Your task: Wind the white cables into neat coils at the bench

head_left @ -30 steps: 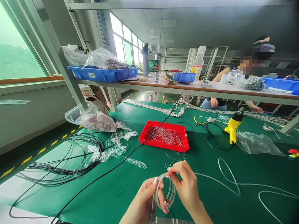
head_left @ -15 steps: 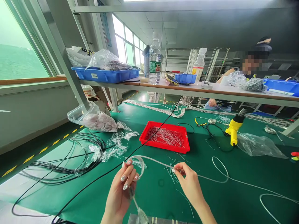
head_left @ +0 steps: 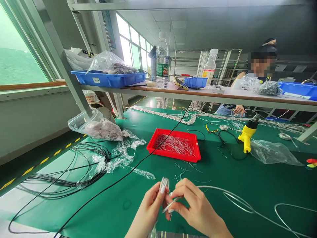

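A pale, translucent cable runs in from the right side of the green table to my hands. My left hand pinches a small coil of this cable between thumb and fingers. Close against it, my right hand grips a length of the same cable, thumb and index finger together. Both hands meet low in the middle of the view, over the front of the table. Part of the coil is hidden behind the fingers. A clear piece hangs below my left hand, too covered to make out.
A red tray of thin wire offcuts stands ahead. Black cables lie coiled at left near plastic wrap. A yellow heat gun stands at right. Above is a shelf with bottles and blue trays. A person sits beyond.
My right hand has moved left and down to meet my left hand, which has shifted right. The cable that stretched between them is now gathered into a tighter coil.
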`<state>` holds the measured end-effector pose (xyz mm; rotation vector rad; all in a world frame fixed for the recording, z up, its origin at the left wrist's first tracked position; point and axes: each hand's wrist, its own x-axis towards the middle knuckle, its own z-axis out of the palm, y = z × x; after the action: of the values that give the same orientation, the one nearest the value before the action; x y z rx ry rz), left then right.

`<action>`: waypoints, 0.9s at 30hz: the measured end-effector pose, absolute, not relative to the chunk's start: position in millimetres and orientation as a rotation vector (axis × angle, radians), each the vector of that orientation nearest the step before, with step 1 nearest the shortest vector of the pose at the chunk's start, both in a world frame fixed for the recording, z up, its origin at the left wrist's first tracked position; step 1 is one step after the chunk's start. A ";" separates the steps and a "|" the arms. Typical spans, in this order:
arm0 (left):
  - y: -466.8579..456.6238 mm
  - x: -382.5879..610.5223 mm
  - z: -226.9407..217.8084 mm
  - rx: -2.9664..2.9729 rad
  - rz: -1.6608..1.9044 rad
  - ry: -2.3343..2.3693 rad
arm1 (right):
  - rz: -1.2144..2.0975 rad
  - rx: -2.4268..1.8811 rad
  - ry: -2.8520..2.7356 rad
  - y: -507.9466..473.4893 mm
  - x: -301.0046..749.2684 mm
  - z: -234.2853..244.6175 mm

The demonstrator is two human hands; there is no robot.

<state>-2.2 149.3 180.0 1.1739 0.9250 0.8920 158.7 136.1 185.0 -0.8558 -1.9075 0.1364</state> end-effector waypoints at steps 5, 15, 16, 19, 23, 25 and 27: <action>142.1 1.1 188.8 1.051 0.681 0.809 | 0.550 -0.941 -1.772 147.8 166.6 186.9; 144.4 -2.6 177.0 0.777 0.791 0.629 | 0.889 -1.019 -1.658 155.5 170.5 186.9; 144.4 -2.0 177.2 0.755 0.802 0.620 | 0.882 -1.016 -1.651 155.6 170.2 186.2; 143.7 -1.1 178.1 0.728 0.816 0.619 | 0.860 -1.009 -1.649 156.8 169.4 184.0; 143.7 -1.5 179.4 0.742 0.772 0.671 | 0.817 -0.986 -1.734 158.2 169.5 183.0; 144.1 -1.3 180.4 0.743 0.757 0.672 | 0.786 -0.979 -1.770 158.3 169.6 183.7; 144.1 -0.3 181.2 0.747 0.754 0.663 | 0.776 -0.979 -1.772 158.2 169.0 185.0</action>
<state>-0.3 144.1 181.2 0.7473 0.6626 0.7545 169.0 158.2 185.0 -0.9791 -1.7721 0.7759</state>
